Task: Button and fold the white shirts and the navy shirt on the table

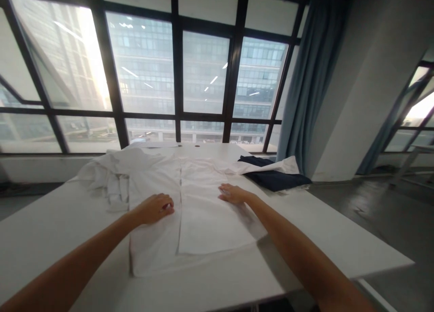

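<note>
A white shirt (203, 221) lies spread on the white table (220, 285), its front opening running down the middle and its hem toward me. One sleeve stretches out to the right over dark folded cloth. My left hand (155, 208) is over the left front panel, its fingers curled with a gap between thumb and fingers and nothing visible in them. My right hand (232, 194) rests on or just above the right panel, fingers apart and holding nothing that I can see.
Dark blue folded cloth (278, 180) lies at the table's right back. Crumpled white fabric (101, 176) is at the left back. Behind the table stand large windows, a blue curtain (305, 81) and a pillar (352, 86).
</note>
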The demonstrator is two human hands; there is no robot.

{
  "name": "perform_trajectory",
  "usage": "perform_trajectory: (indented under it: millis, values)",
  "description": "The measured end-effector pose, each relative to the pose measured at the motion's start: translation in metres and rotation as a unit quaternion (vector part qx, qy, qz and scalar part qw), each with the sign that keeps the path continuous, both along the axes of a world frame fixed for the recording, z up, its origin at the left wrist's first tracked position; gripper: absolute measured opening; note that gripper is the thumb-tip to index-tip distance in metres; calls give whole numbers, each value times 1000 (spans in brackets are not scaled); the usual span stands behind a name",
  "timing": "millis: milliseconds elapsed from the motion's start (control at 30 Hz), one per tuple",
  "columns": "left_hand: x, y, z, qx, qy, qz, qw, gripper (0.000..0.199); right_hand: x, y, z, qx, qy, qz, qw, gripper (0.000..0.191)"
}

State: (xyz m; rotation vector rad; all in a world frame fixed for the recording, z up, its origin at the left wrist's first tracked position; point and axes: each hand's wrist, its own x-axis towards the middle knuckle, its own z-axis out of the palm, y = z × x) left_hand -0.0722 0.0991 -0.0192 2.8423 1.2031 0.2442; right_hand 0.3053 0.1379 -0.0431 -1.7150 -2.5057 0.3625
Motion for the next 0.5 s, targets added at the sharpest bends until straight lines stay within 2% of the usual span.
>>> perform_trajectory:
  millis: [133, 300, 400, 500]
  values:
    - [-19, -7, 2, -39, 25, 15, 999, 35, 12, -3, -6, -17, -27, -43, 999, 68]
    - [-15, -10, 10, -67, -20, -43, 997, 36, 34, -3, -2, -26, -38, -70, 997, 68]
    - [-19, -11, 16, -101, -35, -14, 994, 42, 43, -2, -3, -23, -45, -77, 996, 70]
    - [-42, -13, 31, -188, -34, 17, 981, 46, 48, 0, -5, -17, -53, -83, 995, 72]
